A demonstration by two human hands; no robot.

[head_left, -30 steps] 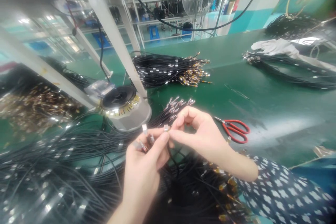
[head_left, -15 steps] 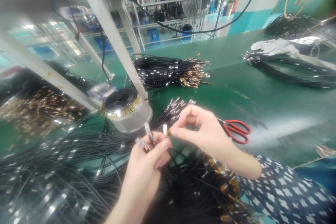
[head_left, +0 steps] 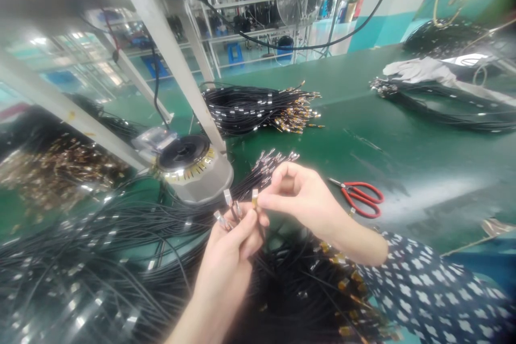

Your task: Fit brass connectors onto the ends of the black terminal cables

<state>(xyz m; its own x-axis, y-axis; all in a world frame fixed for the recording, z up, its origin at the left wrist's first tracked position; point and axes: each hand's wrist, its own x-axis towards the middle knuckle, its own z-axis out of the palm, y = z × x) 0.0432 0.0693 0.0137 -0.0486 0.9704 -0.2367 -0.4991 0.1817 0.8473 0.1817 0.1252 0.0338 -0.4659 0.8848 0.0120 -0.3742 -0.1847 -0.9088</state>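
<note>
From where I stand, the left hand [head_left: 229, 250] is closed around a few black cables, thumb pressed up against them, so that their silver connectors poke out above the fingers. The right hand [head_left: 312, 196] has thumb and forefinger in a narrow pinch, apparently at the edge of some amber tape [head_left: 255, 201] on the nearest connector [head_left: 255, 192], which sits between the two hands.

I'd call this one partly wrapped: amber shows just under its silver tip. On the upright connector [head_left: 228, 197] and the tilted connector [head_left: 220, 218] further left in the same grip I can make out no amber, so those look undone. Beyond the hands, a coil of cables [head_left: 242, 110] shows plenty of amber ends, to my eye finished. Just past the right fingertips, a smaller cable bundle [head_left: 270, 166] ends in silver and looks bare. More amber ends [head_left: 346, 285] lie below the right wrist.

Beyond the left hand stands a round grey tape dispenser [head_left: 197, 185], short yellow strips fanned along its rim, so there is tape left. Just behind it is a clear plastic box [head_left: 155, 140]; what it holds, I can't tell. Far past both hands, a blue bin [head_left: 285, 54] has something black at its mouth. Red-handled scissors [head_left: 365, 199] lie just beyond the right wrist.
</note>
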